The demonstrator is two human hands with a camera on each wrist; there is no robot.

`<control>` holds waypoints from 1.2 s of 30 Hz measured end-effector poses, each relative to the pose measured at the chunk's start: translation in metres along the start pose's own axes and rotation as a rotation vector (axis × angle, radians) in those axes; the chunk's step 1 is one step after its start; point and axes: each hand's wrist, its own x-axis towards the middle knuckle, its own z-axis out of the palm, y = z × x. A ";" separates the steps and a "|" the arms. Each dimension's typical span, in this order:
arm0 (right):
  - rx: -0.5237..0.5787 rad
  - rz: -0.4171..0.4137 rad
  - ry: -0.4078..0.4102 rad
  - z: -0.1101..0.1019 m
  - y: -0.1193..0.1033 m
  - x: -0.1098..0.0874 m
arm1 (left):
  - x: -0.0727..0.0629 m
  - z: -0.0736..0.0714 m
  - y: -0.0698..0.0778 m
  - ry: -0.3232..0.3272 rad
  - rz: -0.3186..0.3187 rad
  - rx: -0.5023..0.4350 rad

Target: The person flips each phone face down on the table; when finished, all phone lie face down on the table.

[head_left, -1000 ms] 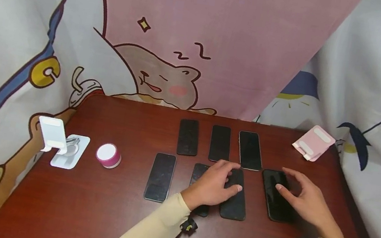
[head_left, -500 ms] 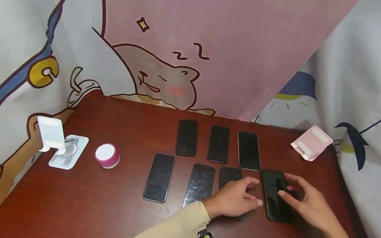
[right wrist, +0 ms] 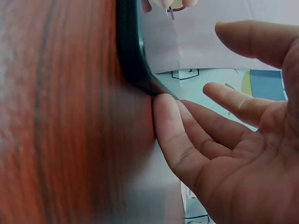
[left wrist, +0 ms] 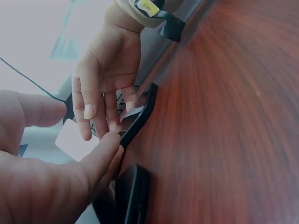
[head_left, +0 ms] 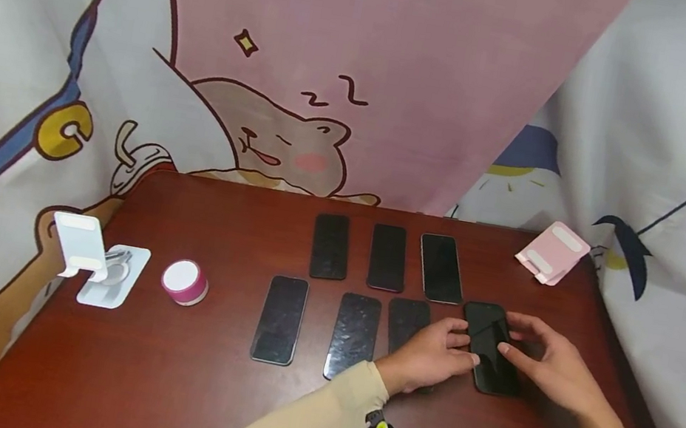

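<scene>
A black smartphone [head_left: 490, 346] lies face up at the right end of the front row of phones. My left hand [head_left: 430, 356] reaches over a neighbouring black phone [head_left: 408, 322], its thumb and fingertips right at the smartphone's left edge. On the other side, my right hand [head_left: 551, 365] has its fingertips along the right edge and its thumb over the screen. In the right wrist view, a finger [right wrist: 169, 119] of that hand touches the corner of the phone [right wrist: 133, 56]. The left wrist view shows the smartphone [left wrist: 144, 114] edge-on between both hands.
To the left lie a cracked phone [head_left: 354, 335] and another phone [head_left: 280, 320]. Behind are three more phones, including a silver-edged one [head_left: 441, 268]. A pink stand [head_left: 554, 252], a pink-and-white jar [head_left: 185, 282] and a white stand [head_left: 116, 275] sit around the wooden table [head_left: 205, 402].
My left hand has moved right, from over the neighbouring phones to the smartphone's left edge. My right hand stays by its right edge. The head view has shifted slightly.
</scene>
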 end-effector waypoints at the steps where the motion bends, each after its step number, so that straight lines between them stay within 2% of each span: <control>1: 0.007 -0.005 0.005 0.000 0.000 0.000 | 0.001 0.001 -0.001 0.006 -0.006 -0.043; 5: 0.027 -0.004 0.008 0.000 -0.001 -0.001 | 0.004 0.005 -0.003 0.043 -0.021 -0.184; 15: 0.020 0.014 0.014 0.002 -0.002 -0.004 | 0.003 0.014 -0.002 0.179 0.002 -0.205; 19: 0.024 0.018 0.028 0.007 -0.003 -0.007 | 0.002 0.015 -0.002 0.209 -0.001 -0.232; 27: -0.001 0.008 0.058 0.016 -0.007 -0.011 | 0.005 0.020 -0.008 0.180 0.005 -0.280; 36: -0.011 -0.003 0.041 0.021 -0.024 -0.015 | 0.008 0.018 -0.009 0.151 0.042 -0.324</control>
